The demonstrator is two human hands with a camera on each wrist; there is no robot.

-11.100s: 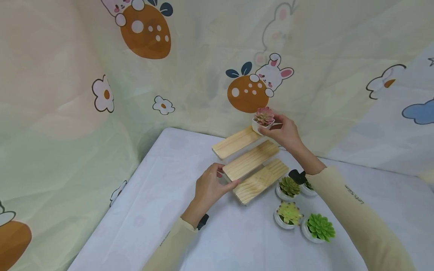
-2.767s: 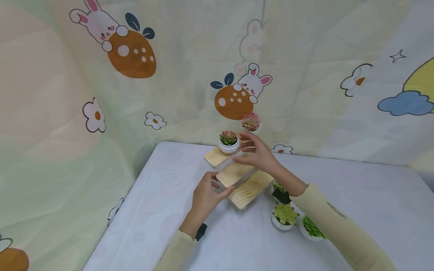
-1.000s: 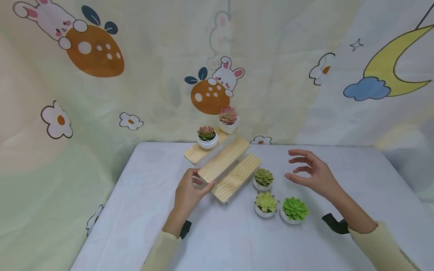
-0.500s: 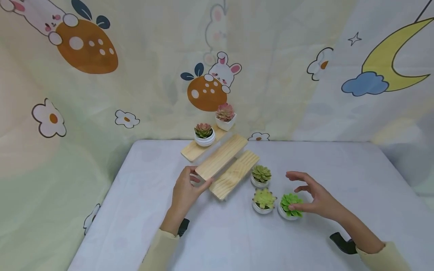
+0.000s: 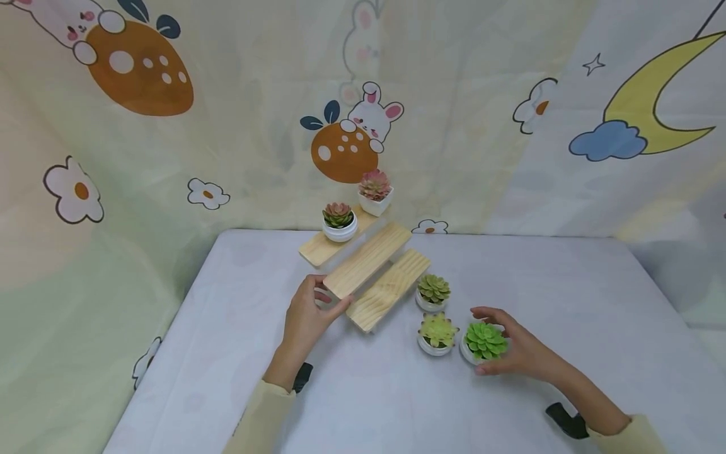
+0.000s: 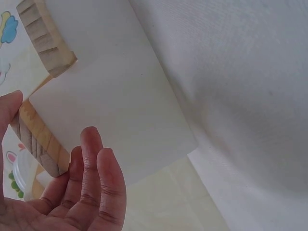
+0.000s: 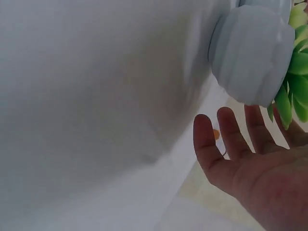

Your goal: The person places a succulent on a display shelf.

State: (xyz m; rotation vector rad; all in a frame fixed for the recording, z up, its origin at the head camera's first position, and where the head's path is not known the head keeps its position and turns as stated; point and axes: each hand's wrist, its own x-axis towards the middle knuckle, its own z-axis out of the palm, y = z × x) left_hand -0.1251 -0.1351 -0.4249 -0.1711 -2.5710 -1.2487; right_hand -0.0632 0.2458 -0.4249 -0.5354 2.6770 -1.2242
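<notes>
In the head view, my left hand holds the near left end of the middle board of a three-step wooden plant stand. In the left wrist view, thumb and fingers lie on opposite sides of the board end, beside the stand's pale side panel. My right hand curls round a bright green potted succulent, which stands on the table; thumb and forefinger are at opposite sides. Its white pot shows in the right wrist view, the other fingers below it.
On the stand's top board are a reddish-green succulent in a round pot and a pink succulent in an angular pot. A yellow-green succulent and a dull green succulent stand right of the stand. A printed cloth hangs behind the table.
Two succulents came to stand on the top board over the earlier frames. My right hand has since moved down to the bright green succulent and closed round it. My left hand keeps holding the stand.
</notes>
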